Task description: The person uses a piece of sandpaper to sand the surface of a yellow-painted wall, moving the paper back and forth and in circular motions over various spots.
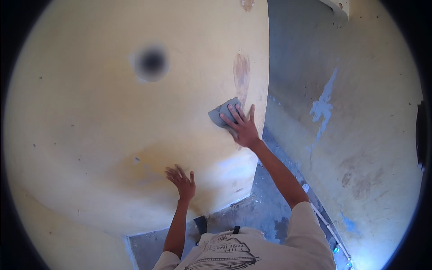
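Under the spread fingers of my right hand [245, 131] a folded grey sheet, likely sandpaper [218, 114], is pressed flat to a cream-painted wall [101, 101]. The sheet lies just left of the wall's vertical edge. Directly above it runs a brown, rubbed streak [241, 72], whose lower part the sheet and hand cover. Lower and to the left, my left hand [183, 185] holds nothing, its fingers apart. It is at the wall beside a yellowish stain [145, 165]; whether the fingertips touch the surface I cannot tell.
Past the wall's edge, a second wall [364, 84] on the right carries a peeled bluish patch [322, 108] and brown smudges [361, 179]. A grey floor [270, 209] spreads below. A thin pale pole [330, 233] lies along the right wall's foot. A ledge [340, 7] juts out at top right.
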Available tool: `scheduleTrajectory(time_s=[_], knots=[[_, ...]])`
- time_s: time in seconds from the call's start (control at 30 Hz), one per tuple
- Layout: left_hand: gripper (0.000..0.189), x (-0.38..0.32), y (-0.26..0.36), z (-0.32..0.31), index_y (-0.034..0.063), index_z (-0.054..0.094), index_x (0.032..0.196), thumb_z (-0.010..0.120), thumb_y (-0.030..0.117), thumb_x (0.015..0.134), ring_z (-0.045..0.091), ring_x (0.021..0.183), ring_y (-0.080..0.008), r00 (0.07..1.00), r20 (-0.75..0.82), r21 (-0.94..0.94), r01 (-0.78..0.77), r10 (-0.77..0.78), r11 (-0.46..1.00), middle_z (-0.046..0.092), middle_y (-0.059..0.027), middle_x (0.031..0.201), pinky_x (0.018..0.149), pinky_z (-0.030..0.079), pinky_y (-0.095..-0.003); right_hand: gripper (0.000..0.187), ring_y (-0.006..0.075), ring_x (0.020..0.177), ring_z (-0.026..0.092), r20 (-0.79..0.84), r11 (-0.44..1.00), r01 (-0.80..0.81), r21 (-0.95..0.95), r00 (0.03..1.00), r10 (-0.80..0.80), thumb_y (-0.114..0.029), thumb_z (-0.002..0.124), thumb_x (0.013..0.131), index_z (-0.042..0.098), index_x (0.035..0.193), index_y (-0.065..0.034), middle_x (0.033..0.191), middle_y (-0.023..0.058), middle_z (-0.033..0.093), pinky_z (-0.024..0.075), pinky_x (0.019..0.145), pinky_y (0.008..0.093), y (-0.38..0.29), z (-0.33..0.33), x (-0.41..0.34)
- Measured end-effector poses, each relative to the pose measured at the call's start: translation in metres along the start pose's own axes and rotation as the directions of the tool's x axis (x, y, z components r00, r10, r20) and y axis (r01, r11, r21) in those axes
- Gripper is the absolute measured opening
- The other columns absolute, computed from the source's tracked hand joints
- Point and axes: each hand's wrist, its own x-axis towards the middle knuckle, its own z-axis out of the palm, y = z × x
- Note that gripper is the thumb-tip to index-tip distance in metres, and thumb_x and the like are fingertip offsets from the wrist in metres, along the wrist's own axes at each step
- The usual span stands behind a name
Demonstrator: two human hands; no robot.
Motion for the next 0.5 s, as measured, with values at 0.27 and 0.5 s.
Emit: scheduleTrajectory(time_s=[0.27,0.5], knots=[[0.065,0.003,0.002,-0.047,0.0054,0.017,0.154,0.043,0.030,0.099,0.006,0.145,-0.0487,0.992,-0.122,-0.106,-0.040,0.027,0.994,0.003,-0.0309,0.156,0.115,0.007,-0.0614,0.071,0.0364,0.148,0.009,-0.271,0.970,-0.197,0.142,0.935,0.229,-0.022,0.057,0.091,0.024,0.153,-0.0275,0.161,0.0137,0.007,0.0008,0.113,0.0671,0.017,-0.065,0.074],[0.063,0.053,0.005,-0.107,0.0084,0.016,0.154,0.042,0.027,0.101,0.003,0.147,-0.0435,0.958,-0.259,-0.173,-0.174,0.126,0.969,0.002,-0.0283,0.158,0.117,0.007,-0.0563,0.063,0.0373,0.148,0.006,-0.499,0.916,-0.297,0.269,0.770,0.397,-0.025,0.048,0.097,0.023,0.154,-0.0237,0.162,0.0133,0.008,0.0028,0.110,0.0697,0.046,-0.116,0.143]])
